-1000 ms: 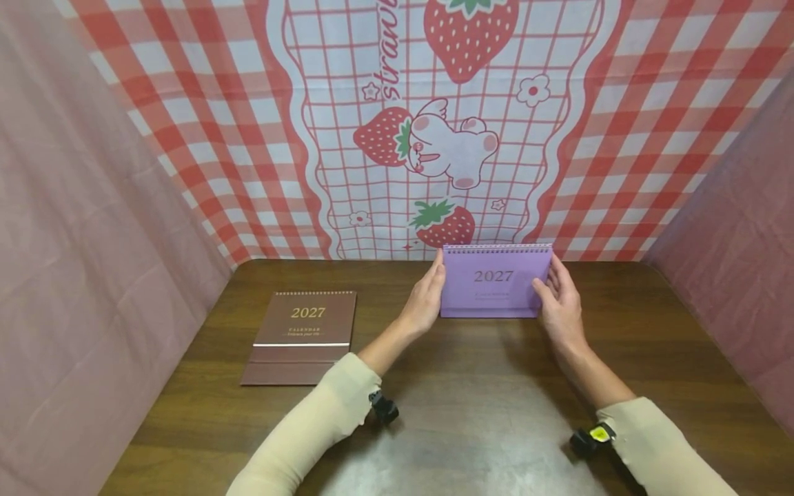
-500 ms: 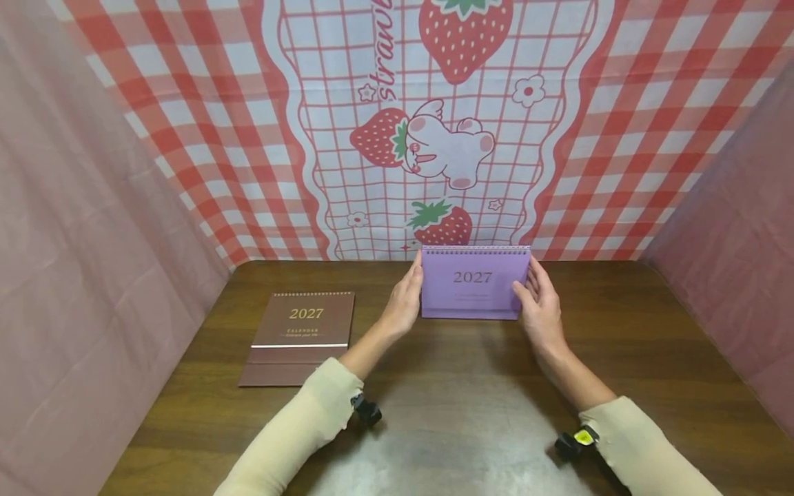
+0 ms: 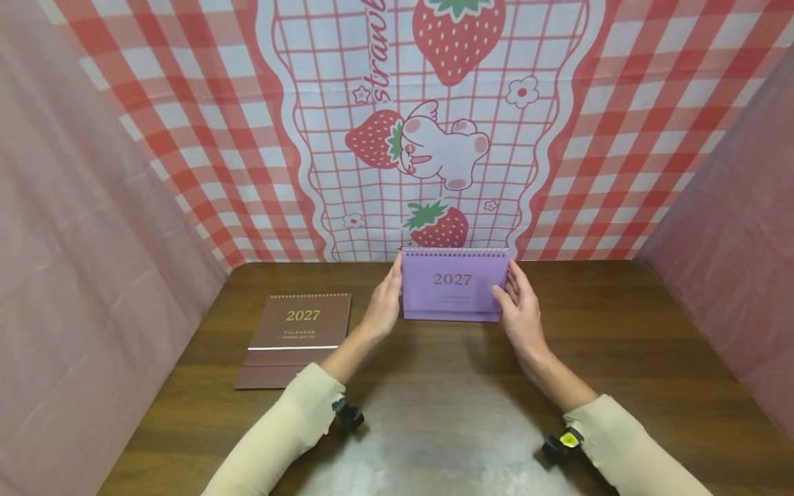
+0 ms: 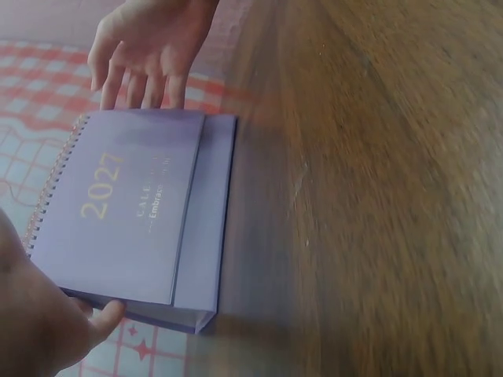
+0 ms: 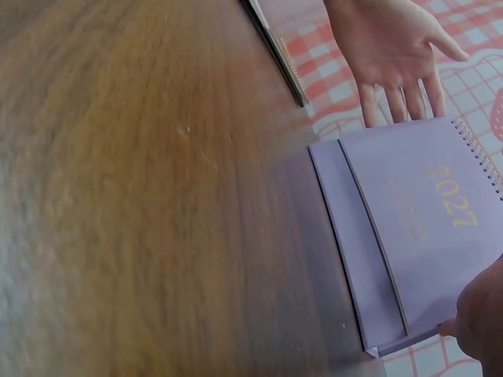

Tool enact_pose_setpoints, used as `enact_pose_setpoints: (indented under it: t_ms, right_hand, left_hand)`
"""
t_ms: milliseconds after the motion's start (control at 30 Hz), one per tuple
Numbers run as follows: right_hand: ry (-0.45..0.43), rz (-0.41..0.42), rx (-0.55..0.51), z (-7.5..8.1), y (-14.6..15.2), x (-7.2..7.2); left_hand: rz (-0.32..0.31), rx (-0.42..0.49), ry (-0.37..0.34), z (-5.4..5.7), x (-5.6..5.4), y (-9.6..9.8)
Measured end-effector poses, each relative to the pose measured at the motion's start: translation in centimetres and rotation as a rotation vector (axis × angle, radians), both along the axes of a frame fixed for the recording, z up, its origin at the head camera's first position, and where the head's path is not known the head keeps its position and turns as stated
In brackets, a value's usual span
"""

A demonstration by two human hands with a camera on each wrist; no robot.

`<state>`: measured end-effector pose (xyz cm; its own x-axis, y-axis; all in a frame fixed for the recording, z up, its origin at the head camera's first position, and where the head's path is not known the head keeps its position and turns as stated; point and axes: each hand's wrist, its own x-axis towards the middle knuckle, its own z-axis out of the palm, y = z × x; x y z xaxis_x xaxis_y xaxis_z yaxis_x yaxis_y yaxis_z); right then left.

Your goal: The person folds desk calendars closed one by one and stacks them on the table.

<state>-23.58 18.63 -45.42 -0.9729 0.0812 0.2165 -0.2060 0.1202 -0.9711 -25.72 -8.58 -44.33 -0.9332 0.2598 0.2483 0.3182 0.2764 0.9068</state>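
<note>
A purple 2027 desk calendar (image 3: 455, 288) stands upright near the back of the table, its spiral binding along the top. My left hand (image 3: 383, 303) touches its left side with fingers fairly straight; the right wrist view shows that palm (image 5: 393, 47) spread, thumb apart. Against the opposite side rest the fingers of my right hand (image 3: 522, 313), also extended. Its thumb lies near the front cover's right edge without plainly pinching it. A brown 2027 desk calendar (image 3: 298, 327) sits to the left, its lower right corner partly behind my left forearm.
The brown wooden table (image 3: 620, 331) ends at a red-and-white checked strawberry cloth (image 3: 459, 158) hanging right behind the purple calendar. Pink curtains (image 3: 93, 241) close off both sides. Black wrist cameras (image 3: 349, 415) are strapped over the cream sleeves.
The purple calendar has slid left across the table between both hands, closer to the brown calendar. Both hands moved along with it; the head view shifted slightly.
</note>
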Motion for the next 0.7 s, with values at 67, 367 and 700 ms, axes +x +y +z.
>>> enact_pose_setpoints:
  t_ms: [67, 367, 700]
  right_hand:
    - [0.014, 0.001, 0.009, -0.1, -0.2, 0.0]
    - [0.042, 0.01, 0.006, -0.2, -1.5, 0.0]
    - [0.041, 0.021, -0.006, -0.2, -2.2, 0.1]
  left_hand:
    - [0.006, 0.004, 0.006, -0.1, 0.0, -0.3]
    - [0.013, 0.032, 0.037, -0.5, 0.1, -1.7]
    - [0.01, 0.029, 0.066, -0.8, 0.2, -2.7]
